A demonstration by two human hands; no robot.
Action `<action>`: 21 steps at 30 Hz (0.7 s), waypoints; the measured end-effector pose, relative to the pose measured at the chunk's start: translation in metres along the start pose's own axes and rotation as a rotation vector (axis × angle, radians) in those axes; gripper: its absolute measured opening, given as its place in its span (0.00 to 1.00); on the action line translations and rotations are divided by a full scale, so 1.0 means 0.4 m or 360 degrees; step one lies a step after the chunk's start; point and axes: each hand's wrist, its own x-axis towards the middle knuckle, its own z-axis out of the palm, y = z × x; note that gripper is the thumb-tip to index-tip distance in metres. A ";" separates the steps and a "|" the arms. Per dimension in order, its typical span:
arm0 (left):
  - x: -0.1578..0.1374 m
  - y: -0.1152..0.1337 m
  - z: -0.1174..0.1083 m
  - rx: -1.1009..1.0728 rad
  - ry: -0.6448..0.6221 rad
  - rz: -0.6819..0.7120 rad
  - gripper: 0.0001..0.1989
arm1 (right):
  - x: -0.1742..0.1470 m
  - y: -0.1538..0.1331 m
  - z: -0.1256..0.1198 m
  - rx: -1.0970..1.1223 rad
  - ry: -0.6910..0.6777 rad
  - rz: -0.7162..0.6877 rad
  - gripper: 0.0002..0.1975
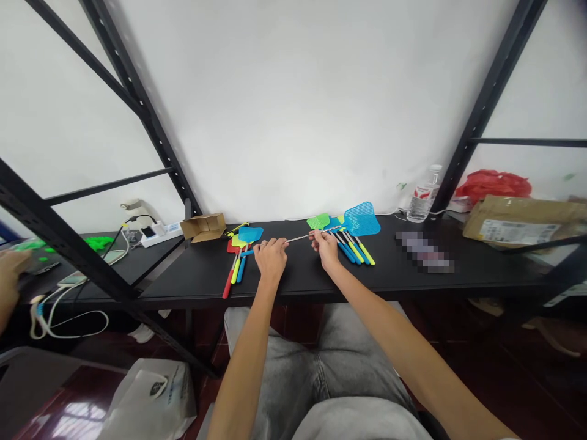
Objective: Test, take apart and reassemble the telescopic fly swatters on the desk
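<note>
Ctr frame: telescopic fly swatter (300,237) held over worktop (302,272), L hand (271,260) fingers curled round blue handle (248,252), R hand (326,249) fingers pinched on thin shaft. Prob. light; shaft looks stiff, smooth, might slip or slide in/out. Best hold: handle + shaft. Blue mesh head (367,220) upper R of ctr, likely bendy; whether it's this swatter's, can't tell.

Blue swatter handle (248,252), seemingly silver shaft (300,237); black tabletop (298,275).
</note>
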 end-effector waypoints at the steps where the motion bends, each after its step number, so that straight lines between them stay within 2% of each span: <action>1: 0.000 0.000 0.000 0.0012 0.0013 -0.0003 0.15 | 0.001 -0.001 -0.002 0.0023 0.0040 -0.0002 0.23; 4: 0.000 -0.002 0.000 0.0004 -0.0005 0.0044 0.15 | 0.003 -0.005 -0.008 0.0080 0.0127 -0.0007 0.23; 6: 0.000 -0.006 0.000 -0.0045 -0.0056 0.0110 0.15 | 0.001 -0.005 -0.010 0.0111 0.0098 -0.0008 0.22; 8: 0.000 -0.009 -0.001 -0.0109 -0.0098 0.0174 0.14 | -0.004 -0.004 -0.009 0.0071 -0.0069 0.0000 0.22; 11: -0.003 -0.008 -0.001 -0.0205 -0.0143 0.0293 0.15 | -0.014 -0.003 -0.003 -0.0127 -0.0527 0.0000 0.20; 13: -0.005 -0.002 0.000 -0.0233 -0.0173 0.0359 0.16 | -0.020 -0.004 0.001 -0.0210 -0.0684 -0.0008 0.20; 18: -0.002 0.006 0.001 -0.0099 -0.0156 0.0297 0.16 | -0.019 -0.006 0.003 -0.0217 -0.0522 0.0012 0.20; 21: 0.001 -0.002 -0.003 -0.0017 -0.0099 0.0175 0.15 | -0.013 -0.007 0.000 -0.0124 -0.0294 0.0031 0.21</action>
